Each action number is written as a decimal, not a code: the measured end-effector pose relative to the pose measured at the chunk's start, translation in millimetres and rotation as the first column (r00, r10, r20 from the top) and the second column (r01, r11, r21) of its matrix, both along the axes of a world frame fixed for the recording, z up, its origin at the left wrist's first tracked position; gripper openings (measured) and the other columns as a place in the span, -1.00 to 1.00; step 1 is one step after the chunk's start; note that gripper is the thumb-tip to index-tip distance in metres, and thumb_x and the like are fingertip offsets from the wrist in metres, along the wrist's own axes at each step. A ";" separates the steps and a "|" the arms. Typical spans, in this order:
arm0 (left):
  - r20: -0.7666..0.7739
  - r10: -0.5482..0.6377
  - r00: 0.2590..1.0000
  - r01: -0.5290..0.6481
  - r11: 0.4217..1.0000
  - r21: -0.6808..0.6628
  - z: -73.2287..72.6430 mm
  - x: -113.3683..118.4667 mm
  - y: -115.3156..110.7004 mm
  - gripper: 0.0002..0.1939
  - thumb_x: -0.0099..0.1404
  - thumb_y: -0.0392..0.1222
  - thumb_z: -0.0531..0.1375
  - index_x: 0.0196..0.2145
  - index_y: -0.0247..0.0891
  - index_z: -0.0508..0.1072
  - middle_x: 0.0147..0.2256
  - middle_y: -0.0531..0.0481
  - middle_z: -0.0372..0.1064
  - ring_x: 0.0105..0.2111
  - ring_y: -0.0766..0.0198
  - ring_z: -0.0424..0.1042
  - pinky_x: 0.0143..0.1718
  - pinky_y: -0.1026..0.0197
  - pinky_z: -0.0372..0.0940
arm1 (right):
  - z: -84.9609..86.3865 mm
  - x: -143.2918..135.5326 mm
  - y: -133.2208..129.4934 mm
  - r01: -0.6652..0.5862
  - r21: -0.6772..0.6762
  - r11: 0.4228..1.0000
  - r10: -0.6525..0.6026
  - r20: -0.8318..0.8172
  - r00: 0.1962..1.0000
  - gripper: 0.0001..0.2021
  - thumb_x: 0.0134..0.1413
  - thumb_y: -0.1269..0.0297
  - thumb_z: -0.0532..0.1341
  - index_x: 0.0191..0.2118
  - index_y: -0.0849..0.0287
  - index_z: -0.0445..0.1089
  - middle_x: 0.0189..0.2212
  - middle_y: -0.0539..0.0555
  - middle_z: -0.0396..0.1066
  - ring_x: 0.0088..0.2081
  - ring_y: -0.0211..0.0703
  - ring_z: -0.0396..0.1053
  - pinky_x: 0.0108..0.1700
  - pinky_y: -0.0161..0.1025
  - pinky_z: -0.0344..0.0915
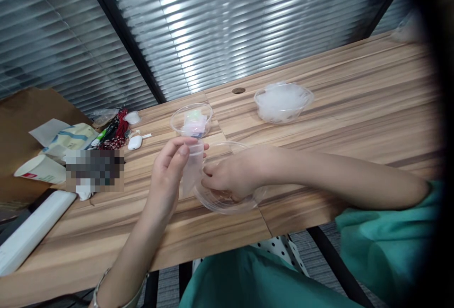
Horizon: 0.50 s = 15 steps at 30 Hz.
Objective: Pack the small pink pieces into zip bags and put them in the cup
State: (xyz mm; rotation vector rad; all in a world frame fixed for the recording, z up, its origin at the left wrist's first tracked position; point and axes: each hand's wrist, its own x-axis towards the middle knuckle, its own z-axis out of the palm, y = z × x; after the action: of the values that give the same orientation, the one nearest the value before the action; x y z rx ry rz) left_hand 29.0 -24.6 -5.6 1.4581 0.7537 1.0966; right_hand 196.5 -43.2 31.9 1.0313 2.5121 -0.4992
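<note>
On counter, left hand pinches small bag, bag upright, long way up-down. Right hand curled inside bowl, just right of bag, touching it; grip unclear.

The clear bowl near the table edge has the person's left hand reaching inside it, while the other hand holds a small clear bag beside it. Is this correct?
Not quite. In the head view the right hand reaches into the clear bowl; the left hand holds the small clear bag beside it.
</note>
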 end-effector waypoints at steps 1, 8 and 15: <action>-0.008 -0.002 1.000 0.002 1.000 0.032 -1.0 -0.5 0.3 -0.67 0.33 0.08 0.20 -0.12 -0.22 0.47 -0.15 -0.14 0.56 -0.21 0.20 0.54 -0.16 0.21 0.40 | 2.9 -1.1 -1.9 -0.006 -0.027 1.000 0.007 0.051 0.999 -0.68 0.09 0.46 0.20 0.00 0.18 0.34 -0.04 0.10 0.37 -0.37 -0.14 0.35 -0.49 -0.20 0.14; -0.051 -0.057 0.997 0.064 0.988 0.144 -6.4 -2.6 4.0 -0.69 0.33 0.04 0.22 -0.11 -0.22 0.47 -0.13 -0.14 0.55 -0.13 0.17 0.54 -0.07 0.18 0.41 | 12.0 0.5 -1.3 -0.035 -0.121 0.992 0.050 0.119 0.992 -0.76 0.07 0.49 0.20 -0.13 0.12 0.32 -0.18 0.03 0.37 -0.34 -0.13 0.34 -0.49 -0.23 0.13; -0.076 -0.068 0.995 0.083 0.974 0.210 -4.8 -0.5 2.5 -0.69 0.31 0.01 0.25 -0.12 -0.25 0.47 -0.16 -0.13 0.56 -0.11 0.18 0.56 -0.05 0.20 0.44 | 14.8 0.6 -7.1 -0.048 -0.139 0.989 0.068 0.145 0.987 -0.58 0.11 0.48 0.20 0.08 0.02 0.28 -0.07 0.05 0.35 -0.36 -0.15 0.32 -0.51 -0.23 0.11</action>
State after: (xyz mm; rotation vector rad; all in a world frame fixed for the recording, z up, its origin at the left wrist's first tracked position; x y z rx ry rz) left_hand 28.5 -22.1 -10.5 1.6989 0.6378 1.0993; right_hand 197.1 -50.3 46.7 0.9067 2.3346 -0.5461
